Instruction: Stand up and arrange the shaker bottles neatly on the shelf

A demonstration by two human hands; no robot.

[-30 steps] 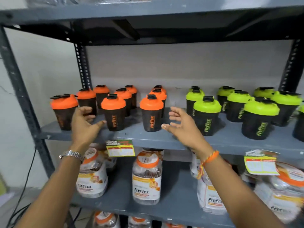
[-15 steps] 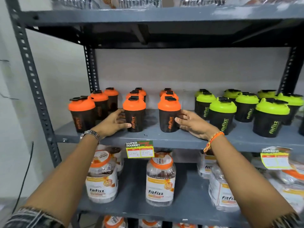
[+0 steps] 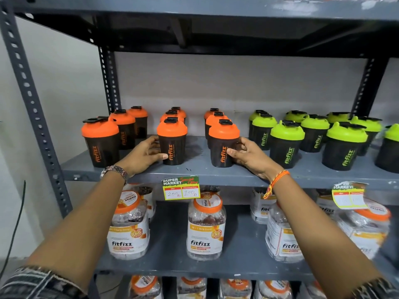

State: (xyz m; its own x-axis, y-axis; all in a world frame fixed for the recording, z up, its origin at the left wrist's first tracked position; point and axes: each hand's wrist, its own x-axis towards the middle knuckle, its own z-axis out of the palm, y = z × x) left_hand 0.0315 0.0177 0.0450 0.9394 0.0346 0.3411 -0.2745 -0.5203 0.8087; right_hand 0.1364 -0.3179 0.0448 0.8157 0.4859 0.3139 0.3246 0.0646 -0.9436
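Black shaker bottles stand upright on the grey middle shelf: several with orange lids in three rows on the left, several with green lids on the right. My left hand wraps the left side of the front orange-lidded bottle of the middle row. My right hand grips the right side of the front orange-lidded bottle of the right row. Both bottles rest on the shelf. The leftmost front orange bottle has its cap flap open.
A price tag hangs from the shelf's front edge, another at the right. Clear fitfizz jars with orange lids fill the shelf below. Grey slotted uprights stand at the left. Another shelf lies overhead.
Both hands came from open in front of the shelf onto the two front orange-lidded bottles and closed around them. The view has moved closer to the shelf.
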